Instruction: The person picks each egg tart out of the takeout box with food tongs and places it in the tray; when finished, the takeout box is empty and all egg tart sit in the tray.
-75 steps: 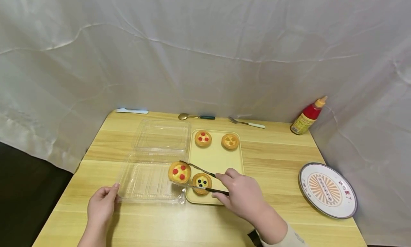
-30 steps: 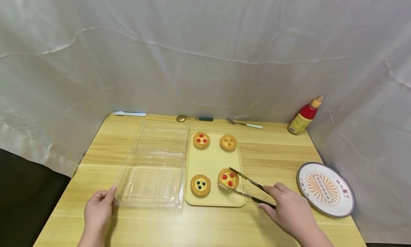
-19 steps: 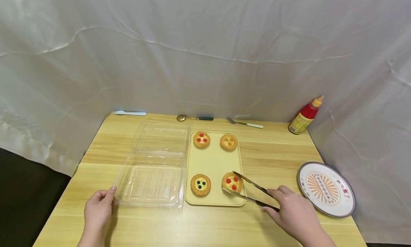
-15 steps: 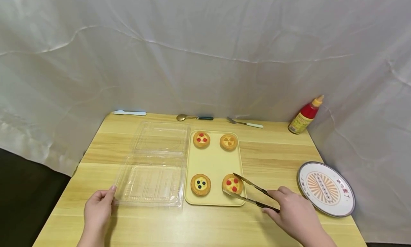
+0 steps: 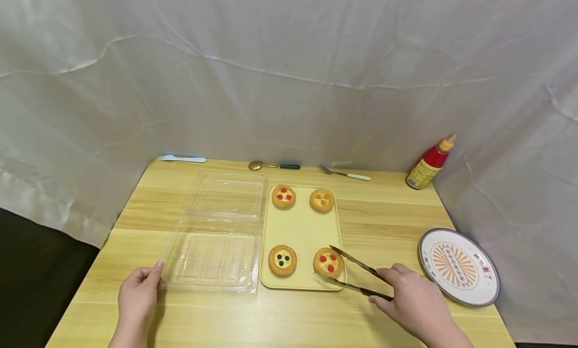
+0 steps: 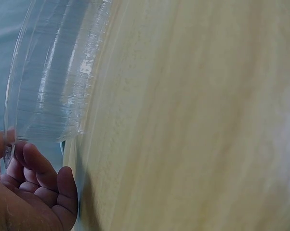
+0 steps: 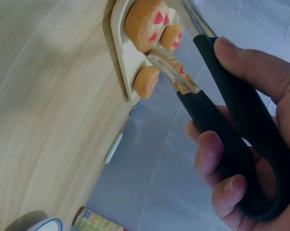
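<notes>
My left hand (image 5: 139,293) pinches the near left rim of a clear plastic clamshell box (image 5: 212,252), which lies with its lid folded back. In the left wrist view the thumb and fingers hold the box's edge. My right hand (image 5: 413,295) grips black-handled metal tongs (image 7: 231,106). Their tips stand on either side of a red-topped tart (image 5: 328,263) at the near right of a yellow tray (image 5: 302,232). Also on the tray are a blueberry-topped tart (image 5: 282,260), another red-topped tart (image 5: 283,197) and one with orange-yellow wedges (image 5: 321,201).
Along the back edge lie a pale blue fork (image 5: 182,158), a gold spoon (image 5: 274,165) and a white-handled fork (image 5: 345,174). A red sauce bottle (image 5: 431,164) stands back right. A patterned white plate (image 5: 459,266) lies at the right, against the grey cloth (image 5: 289,77).
The tongs have carried the red-topped tart from over the clear box to the tray's near right corner. Their tips have since spread slightly around it. My left hand stays at the box.
</notes>
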{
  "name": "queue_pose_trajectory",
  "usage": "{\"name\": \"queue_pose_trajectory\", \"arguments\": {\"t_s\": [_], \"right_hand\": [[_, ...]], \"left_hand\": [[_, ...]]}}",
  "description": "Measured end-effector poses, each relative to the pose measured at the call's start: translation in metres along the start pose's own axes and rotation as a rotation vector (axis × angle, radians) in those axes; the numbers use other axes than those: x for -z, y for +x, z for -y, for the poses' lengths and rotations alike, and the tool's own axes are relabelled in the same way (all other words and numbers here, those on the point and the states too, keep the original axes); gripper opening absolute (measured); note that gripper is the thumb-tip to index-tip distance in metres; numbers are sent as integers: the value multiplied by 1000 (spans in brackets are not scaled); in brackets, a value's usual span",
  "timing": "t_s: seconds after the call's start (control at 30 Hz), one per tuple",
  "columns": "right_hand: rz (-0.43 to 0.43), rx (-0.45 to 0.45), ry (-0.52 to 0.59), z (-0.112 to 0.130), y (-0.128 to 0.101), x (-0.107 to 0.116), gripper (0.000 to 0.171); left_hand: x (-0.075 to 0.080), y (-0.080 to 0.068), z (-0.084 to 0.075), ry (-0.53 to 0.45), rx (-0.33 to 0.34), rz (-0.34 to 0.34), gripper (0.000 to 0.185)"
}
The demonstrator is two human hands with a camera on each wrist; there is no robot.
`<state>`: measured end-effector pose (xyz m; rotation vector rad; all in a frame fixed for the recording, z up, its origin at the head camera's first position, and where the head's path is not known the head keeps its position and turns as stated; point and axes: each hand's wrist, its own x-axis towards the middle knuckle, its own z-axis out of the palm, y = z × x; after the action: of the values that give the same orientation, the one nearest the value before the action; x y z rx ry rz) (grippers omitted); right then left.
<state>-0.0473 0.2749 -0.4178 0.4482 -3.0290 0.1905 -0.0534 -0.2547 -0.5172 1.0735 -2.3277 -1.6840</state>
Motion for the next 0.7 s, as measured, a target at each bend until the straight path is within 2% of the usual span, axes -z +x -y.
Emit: {"name": "queue_pose_trajectory", "arguments": {"t_s": [0.2, 0.5, 0.6, 0.7], "right_hand": [[-10, -72, 72, -2, -1, 0, 58], [-170, -202, 226, -15, 5, -11, 60], [-163, -299, 298, -22, 9, -23, 63], [-112, -398, 364, -29, 12, -39, 67]], "left_hand": [[0, -1, 0, 20, 14, 1, 43], [-1, -1, -1, 28, 34, -19, 50], [-1, -1, -1, 31, 36, -21, 52], [-1, -1, 0, 32, 33, -22, 53]]}}
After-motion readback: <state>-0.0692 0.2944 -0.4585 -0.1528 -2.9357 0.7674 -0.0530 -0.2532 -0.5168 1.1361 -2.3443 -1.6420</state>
